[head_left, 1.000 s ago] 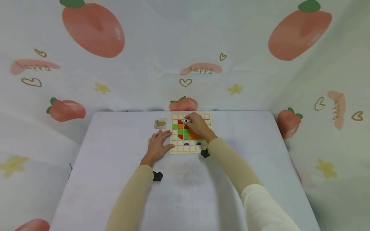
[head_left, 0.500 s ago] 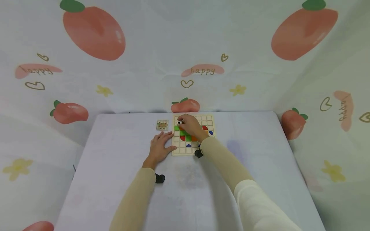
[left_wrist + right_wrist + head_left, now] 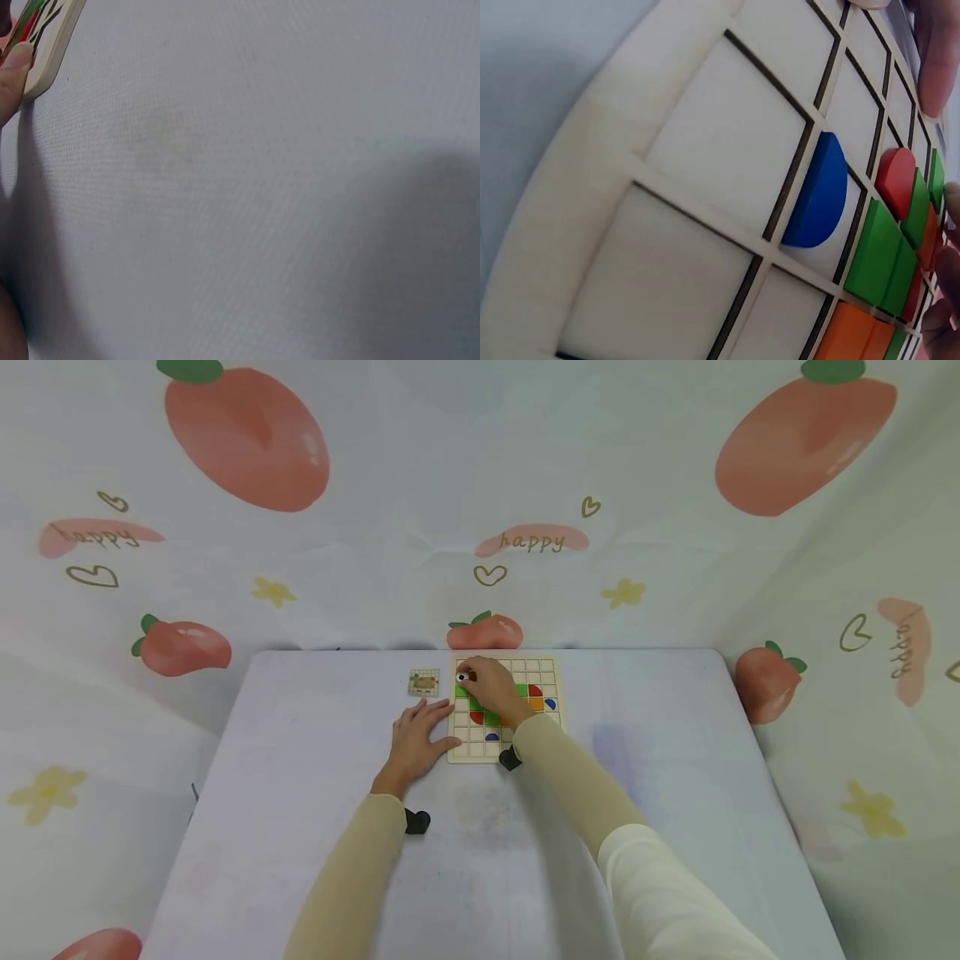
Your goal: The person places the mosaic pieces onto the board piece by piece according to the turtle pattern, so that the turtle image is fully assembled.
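A wooden grid board (image 3: 455, 753) lies near the table's far edge with coloured pieces in its squares. At its upper left, my right hand (image 3: 491, 683) pinches a small white piece with a black dot (image 3: 462, 677), like an eye, close over the board. My left hand (image 3: 417, 745) rests on the table with fingers spread, its fingertips and thumb at the board's left edge; in the left wrist view the thumb (image 3: 15, 69) lies on the board's corner. In the right wrist view, a blue half-round piece (image 3: 819, 196), a red piece (image 3: 895, 176) and green squares (image 3: 881, 256) sit in the grid.
A small picture card (image 3: 424, 682) lies left of the board, printed with a grid and a figure. The white table (image 3: 300, 793) meets a fruit-printed backdrop (image 3: 390, 560) at the back and sides. Dark wrist cameras hang under both sleeves.
My right hand has moved left across the board with the white dotted piece, from beside a red piece to the upper left squares. My left hand stays at the left edge.
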Demonstrator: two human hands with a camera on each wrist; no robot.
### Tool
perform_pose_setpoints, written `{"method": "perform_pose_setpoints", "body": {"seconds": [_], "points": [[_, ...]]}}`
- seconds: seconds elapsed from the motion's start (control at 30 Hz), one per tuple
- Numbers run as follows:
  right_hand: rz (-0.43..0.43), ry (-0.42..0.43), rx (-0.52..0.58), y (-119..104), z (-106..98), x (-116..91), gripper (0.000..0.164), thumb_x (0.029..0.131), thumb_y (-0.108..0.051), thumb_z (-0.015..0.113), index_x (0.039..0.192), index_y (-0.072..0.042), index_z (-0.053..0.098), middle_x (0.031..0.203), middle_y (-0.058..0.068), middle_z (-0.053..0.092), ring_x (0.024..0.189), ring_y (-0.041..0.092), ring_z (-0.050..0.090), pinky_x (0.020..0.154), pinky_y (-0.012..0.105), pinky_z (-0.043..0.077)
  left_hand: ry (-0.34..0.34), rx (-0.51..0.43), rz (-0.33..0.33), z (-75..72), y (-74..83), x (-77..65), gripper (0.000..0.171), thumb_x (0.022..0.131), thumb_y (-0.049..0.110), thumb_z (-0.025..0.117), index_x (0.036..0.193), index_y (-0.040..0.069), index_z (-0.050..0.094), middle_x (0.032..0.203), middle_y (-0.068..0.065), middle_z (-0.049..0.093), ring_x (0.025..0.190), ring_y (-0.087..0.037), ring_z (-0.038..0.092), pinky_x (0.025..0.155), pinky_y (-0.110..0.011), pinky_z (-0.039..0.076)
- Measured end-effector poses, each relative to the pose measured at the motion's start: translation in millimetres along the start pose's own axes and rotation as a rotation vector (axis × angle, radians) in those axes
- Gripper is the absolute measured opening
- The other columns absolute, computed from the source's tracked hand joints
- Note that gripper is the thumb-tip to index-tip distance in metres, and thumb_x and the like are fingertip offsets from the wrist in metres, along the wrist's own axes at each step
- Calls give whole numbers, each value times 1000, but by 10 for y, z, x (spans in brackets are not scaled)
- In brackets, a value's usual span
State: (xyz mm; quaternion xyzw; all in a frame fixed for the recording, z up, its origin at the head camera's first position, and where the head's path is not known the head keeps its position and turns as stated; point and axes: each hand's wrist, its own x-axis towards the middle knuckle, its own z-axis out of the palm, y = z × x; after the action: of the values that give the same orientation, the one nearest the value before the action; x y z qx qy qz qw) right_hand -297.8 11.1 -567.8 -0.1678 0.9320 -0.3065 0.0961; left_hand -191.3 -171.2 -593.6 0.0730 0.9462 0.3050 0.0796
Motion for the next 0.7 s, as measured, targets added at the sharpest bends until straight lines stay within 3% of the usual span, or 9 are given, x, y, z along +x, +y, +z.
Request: {"method": "perform_pose_setpoints", "body": {"seconds": [0.37,0.7], "points": [[7,22,53,28,-7,-17,30,98,-24,69,127,-17,70,128,1,71,119,20,66,109,37,50,3,1,-7,-8,26,-9,67,91,47,73,151,26,51,163,8,41,159,-28,19,124,-60,16],[34,29,85,57,18,-42,31,98,-22,69,128,-16,68,125,2,70,111,20,65,104,37,53,-13,5,-2,33,36,-10,68,91,48,73,152,27,50,164,8,40,159,-27,18,123,-59,17]]}}
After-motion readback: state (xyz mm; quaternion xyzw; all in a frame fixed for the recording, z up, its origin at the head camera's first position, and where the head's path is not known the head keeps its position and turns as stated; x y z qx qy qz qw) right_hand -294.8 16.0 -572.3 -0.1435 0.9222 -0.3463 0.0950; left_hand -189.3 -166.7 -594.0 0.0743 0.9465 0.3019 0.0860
